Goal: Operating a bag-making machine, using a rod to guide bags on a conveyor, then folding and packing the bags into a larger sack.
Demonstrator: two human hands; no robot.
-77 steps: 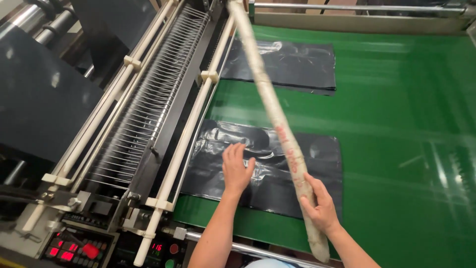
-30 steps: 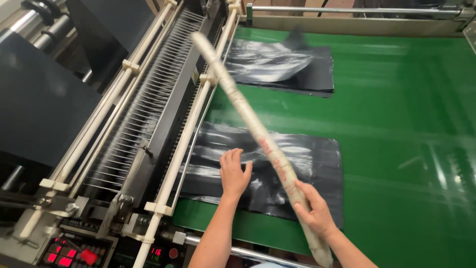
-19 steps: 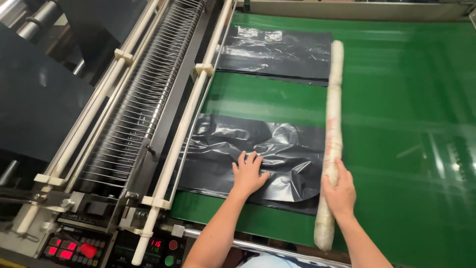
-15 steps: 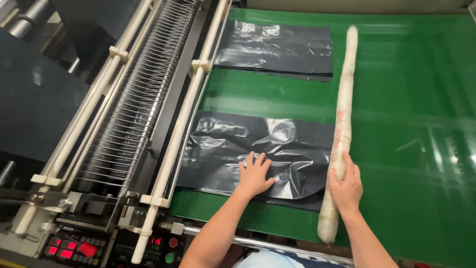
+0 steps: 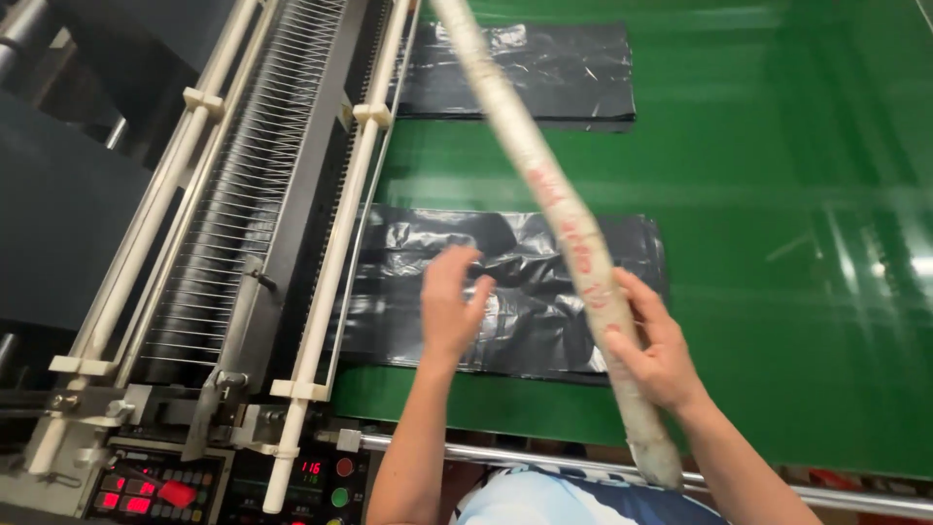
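At a bag-making line, your right hand point(image 5: 661, 355) wraps its grip around a long pale rod point(image 5: 554, 209), closed near the rod's lower end. The rod runs on a slant, its near tip by the steel rail point(image 5: 544, 457) at the conveyor's front edge, its far end rising up and to the left past the top of the picture. Red marks show on its wrapping; they are left unread here.

Your left hand point(image 5: 452, 306) is open, fingers spread, holding nothing. It hovers over, or perhaps just touches, the near stack of black bags point(image 5: 505, 292); motion blur leaves that unclear. The stack lies flat on the green belt point(image 5: 777, 243), its long side across your view, straight ahead of both hands and under the rod's middle. The left hand is over the stack's left-centre; the right sits at its right edge, so the rod crosses the bags diagonally from right-near to left-far.

A second stack point(image 5: 530, 73) lies further up the belt, well apart from the first. To the left stands the machine's frame of white bars point(image 5: 335, 253) with a comb of thin wires point(image 5: 253, 185), and a control panel point(image 5: 146, 491) with red lights sits at the lower left.
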